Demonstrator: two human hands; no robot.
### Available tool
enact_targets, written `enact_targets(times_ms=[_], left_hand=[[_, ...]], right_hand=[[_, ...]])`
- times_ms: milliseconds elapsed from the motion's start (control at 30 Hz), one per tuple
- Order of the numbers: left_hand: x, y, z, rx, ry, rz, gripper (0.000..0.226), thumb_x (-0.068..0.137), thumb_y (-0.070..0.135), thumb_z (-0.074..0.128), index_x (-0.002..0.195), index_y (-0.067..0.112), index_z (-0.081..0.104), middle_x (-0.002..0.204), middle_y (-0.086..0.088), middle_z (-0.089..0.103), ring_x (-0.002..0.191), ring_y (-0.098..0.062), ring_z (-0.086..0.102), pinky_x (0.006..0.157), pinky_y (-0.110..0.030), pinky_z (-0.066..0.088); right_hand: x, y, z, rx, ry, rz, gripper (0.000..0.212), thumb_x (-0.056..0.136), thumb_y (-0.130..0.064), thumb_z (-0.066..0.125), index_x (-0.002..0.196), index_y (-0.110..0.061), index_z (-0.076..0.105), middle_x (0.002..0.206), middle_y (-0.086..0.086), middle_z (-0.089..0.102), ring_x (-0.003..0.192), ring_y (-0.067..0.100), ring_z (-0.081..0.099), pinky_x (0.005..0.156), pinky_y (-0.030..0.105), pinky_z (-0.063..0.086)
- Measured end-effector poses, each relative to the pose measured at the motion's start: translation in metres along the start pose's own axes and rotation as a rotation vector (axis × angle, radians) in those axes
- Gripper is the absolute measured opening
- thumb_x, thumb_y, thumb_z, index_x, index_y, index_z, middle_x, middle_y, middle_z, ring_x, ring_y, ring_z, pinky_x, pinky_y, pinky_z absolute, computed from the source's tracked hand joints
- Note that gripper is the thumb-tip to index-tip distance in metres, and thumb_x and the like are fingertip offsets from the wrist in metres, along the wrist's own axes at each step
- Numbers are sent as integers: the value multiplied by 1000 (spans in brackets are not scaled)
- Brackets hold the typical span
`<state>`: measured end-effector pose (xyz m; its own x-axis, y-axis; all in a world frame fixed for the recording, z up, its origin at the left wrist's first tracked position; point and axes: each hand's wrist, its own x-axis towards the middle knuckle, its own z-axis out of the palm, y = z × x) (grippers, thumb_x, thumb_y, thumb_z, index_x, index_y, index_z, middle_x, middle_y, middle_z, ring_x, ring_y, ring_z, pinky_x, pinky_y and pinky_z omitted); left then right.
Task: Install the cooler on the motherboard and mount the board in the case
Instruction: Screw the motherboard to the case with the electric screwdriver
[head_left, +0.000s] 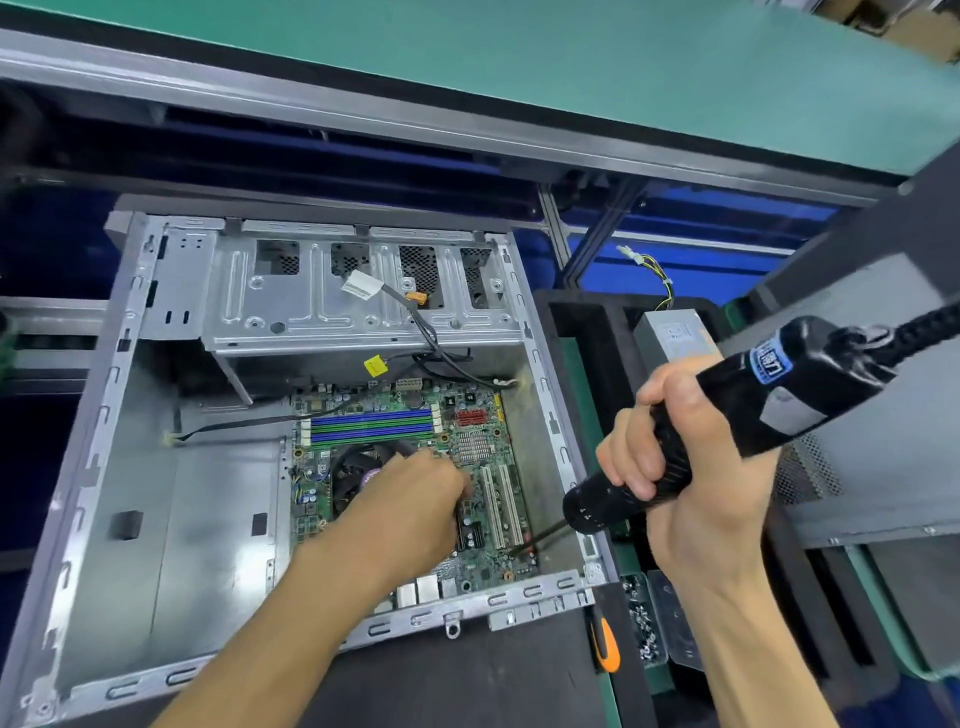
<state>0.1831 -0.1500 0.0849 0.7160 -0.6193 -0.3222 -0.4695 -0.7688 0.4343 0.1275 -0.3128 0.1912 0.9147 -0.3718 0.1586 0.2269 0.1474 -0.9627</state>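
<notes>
Motherboard (467, 467) lying in open case (171, 519), left hand (415, 488) resting on cooler (358, 467), finger state unclear, right hand (691, 467) fingers wrapped round electric screwdriver (727, 431), bit at board's near right corner

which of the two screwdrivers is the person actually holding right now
The black electric screwdriver, gripped in the right hand with its bit down on the motherboard. The orange-handled screwdriver lies untouched outside the case.
</notes>
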Motion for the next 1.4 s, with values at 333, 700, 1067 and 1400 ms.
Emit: enact_targets(times_ms=[333,700,1067,1400], left_hand=[[1,-1,4,74,11,20,28,90,8,56,114,15,68,113,-4,64,110,-23,51,97,-36,39],[2,-2,10,101,57,50,23,86,4,56,102,14,69,101,-3,64,102,-23,51,87,-33,37],[1,-4,11,98,64,56,25,87,8,58,110,13,69,107,-4,66,105,-23,52,94,-34,37],[0,-2,9,98,56,47,25,87,7,57,108,14,69,104,-5,64,102,-24,51,82,-32,31]], right_hand=[[-5,5,-1,5,-52,55,57,71,-49,86,71,-7,48,42,0,38,33,14,29,48,23,35],[-9,9,5,-15,-83,54,55,75,-49,83,74,-6,49,43,1,38,33,14,31,49,22,37],[-10,15,11,-31,-89,87,57,72,-49,85,76,-5,50,43,4,36,33,16,31,46,24,35],[-13,22,12,-105,-124,82,48,77,-51,81,74,-11,55,44,3,39,33,18,33,44,29,33]])
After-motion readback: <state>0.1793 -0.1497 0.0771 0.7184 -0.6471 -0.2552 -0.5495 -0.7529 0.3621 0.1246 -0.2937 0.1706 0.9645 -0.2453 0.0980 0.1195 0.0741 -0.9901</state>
